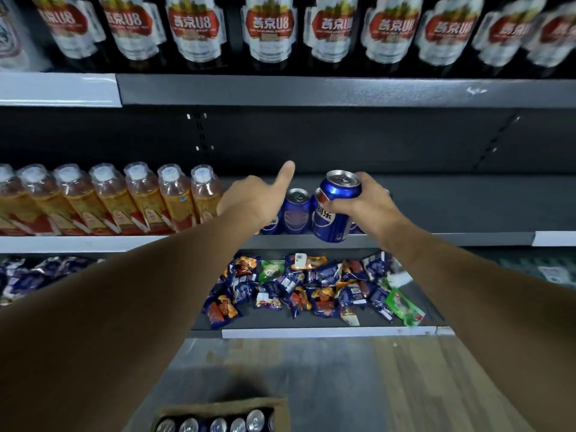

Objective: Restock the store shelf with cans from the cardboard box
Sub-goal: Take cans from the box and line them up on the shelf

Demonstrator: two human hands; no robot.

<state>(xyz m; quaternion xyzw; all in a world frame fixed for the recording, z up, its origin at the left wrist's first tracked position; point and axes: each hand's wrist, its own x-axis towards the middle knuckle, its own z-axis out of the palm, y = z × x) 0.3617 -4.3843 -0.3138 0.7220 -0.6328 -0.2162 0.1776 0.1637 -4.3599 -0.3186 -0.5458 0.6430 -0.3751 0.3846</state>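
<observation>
Two hands reach to the middle shelf (452,207). I see the right hand (364,204) wrapped round a blue can (335,210), tilted at the shelf's front edge, just beside the standing cans (296,210). The left hand (252,201) is against those, thumb up, fingers hidden, so I cannot tell its grip. Spare cans (218,424) fill the cardboard box (218,406) on the floor.

Two bare forearms are all that shows of the person: the left forearm (124,291) from the lower left of the frame, the right forearm (467,291) from the lower right. The left hand (252,201) and right hand (371,204), near the centre, are bare too.
</observation>
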